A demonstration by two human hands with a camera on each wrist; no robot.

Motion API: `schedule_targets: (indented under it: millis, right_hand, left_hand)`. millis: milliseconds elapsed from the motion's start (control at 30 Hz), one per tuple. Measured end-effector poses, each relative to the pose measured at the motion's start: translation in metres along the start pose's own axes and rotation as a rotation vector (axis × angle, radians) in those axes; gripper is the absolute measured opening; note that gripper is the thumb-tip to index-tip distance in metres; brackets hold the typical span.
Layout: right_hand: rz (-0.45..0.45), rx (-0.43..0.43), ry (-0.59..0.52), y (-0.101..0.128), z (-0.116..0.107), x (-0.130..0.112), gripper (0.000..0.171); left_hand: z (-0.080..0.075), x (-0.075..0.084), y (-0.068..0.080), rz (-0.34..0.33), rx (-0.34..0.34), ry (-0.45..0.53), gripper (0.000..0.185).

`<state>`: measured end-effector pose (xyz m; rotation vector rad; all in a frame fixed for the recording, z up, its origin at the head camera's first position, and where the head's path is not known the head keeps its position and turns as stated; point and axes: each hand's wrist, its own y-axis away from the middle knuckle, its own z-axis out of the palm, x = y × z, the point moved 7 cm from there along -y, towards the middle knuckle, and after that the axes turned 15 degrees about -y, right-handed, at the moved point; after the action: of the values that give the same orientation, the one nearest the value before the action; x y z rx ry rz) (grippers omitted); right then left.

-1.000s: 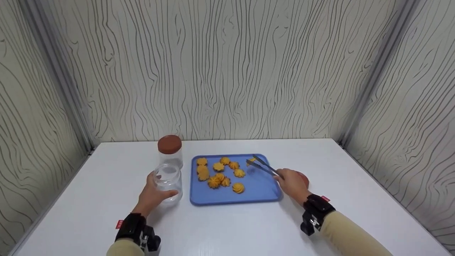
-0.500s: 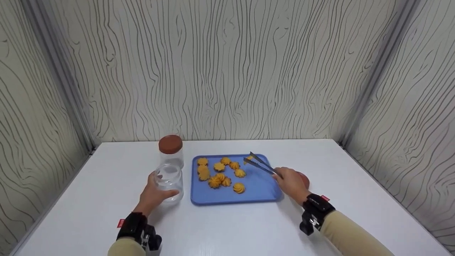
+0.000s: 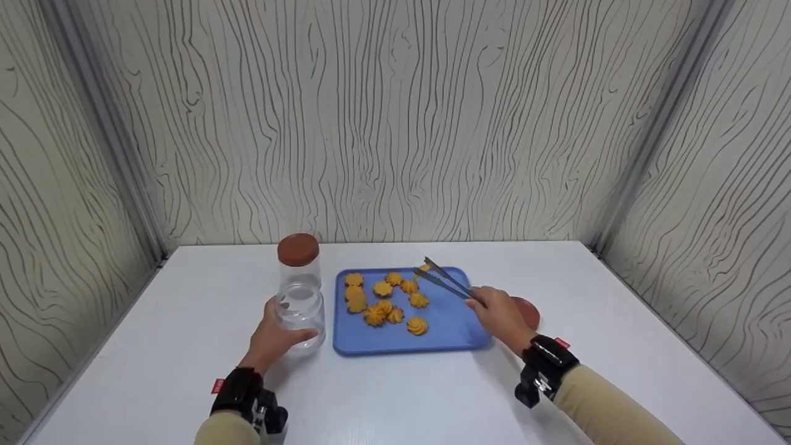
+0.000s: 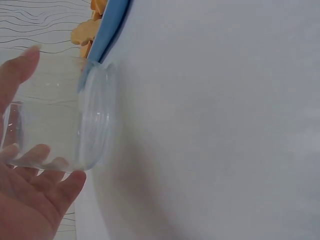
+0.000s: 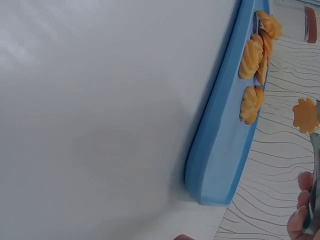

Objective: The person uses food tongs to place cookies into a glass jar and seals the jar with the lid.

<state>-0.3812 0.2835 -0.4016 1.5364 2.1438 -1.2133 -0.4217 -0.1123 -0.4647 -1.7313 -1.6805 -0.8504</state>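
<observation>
Left hand point(image 3: 276, 337): grip curled round clear cylindrical jar point(image 3: 304, 322), left of smooth blue tray point(image 3: 448, 327). Right hand point(image 3: 499, 316): grip pinching slim metal tongs point(image 3: 448, 276); 1 scalloped cookie point(image 5: 305, 115) in their tips, above tray. Ridged swirl cookies point(image 3: 375, 316) on tray. 2nd jar point(image 3: 299, 272) far left, red-brown lid point(image 3: 298, 249) on.

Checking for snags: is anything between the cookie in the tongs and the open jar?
Nothing visible: the tongs hold the cookie higher than the tray and loose cookies; the lidded jar stands behind the open jar.
</observation>
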Motion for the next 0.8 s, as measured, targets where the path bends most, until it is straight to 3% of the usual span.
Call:
schedule_targets:
  millis: [800]
  right_hand:
    - [-0.088,-0.081,-0.159,-0.023,0.025,-0.048,0.015]
  left_hand:
    - [0.001,-0.002,-0.001,0.003,0.022,0.005,0.106]
